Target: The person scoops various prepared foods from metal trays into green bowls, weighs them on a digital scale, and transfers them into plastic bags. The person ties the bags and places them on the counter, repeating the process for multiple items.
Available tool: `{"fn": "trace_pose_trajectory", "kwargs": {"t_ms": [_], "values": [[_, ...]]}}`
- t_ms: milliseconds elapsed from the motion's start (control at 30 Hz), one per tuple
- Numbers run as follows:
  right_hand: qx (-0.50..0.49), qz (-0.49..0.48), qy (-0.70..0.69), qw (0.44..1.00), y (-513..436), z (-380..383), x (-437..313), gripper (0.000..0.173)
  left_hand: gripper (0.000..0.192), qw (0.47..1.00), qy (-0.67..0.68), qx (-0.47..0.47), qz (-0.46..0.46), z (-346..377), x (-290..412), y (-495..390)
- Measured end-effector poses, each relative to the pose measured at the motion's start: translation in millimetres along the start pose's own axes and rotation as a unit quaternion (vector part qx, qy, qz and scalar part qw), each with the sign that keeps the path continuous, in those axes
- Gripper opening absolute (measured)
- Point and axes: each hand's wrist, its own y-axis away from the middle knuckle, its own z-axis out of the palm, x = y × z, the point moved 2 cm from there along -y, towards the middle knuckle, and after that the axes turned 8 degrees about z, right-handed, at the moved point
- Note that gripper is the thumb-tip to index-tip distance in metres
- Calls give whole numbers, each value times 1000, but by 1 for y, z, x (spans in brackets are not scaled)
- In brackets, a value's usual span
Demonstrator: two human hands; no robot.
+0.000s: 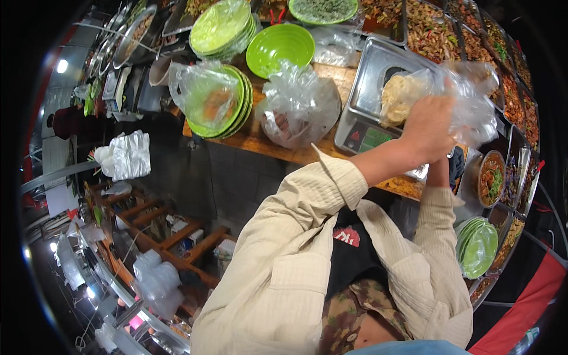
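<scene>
My left hand is closed around the gathered top of a clear plastic bag, blurred by movement. Pale yellow, lumpy food shows in clear plastic at the left of this hand, over the steel tray of a digital scale. Whether it rests on the tray I cannot tell. My right forearm comes up beneath the left wrist, which mostly hides my right hand; its grip is unclear. Left of the scale, a filled clear plastic bag sits on the wooden counter.
Stacked green plates hold a bag of food, with a green bowl and plastic-covered green plates behind. Metal trays of cooked food line the back and right. A bowl of stew and more green plates stand right.
</scene>
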Motion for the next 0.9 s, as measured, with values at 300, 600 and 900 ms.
{"fn": "trace_pose_trajectory", "kwargs": {"t_ms": [300,600,900], "values": [[77,196,-409,888,-41,19,-26,30,81,937,-256,180,153,-168,-2,110],[-186,12,-612,769,36,37,-166,23,14,815,352,357,-290,-238,-123,191],[-366,278,-614,642,78,170,-252,25,20,711,475,375,-357,-265,-121,219]]}}
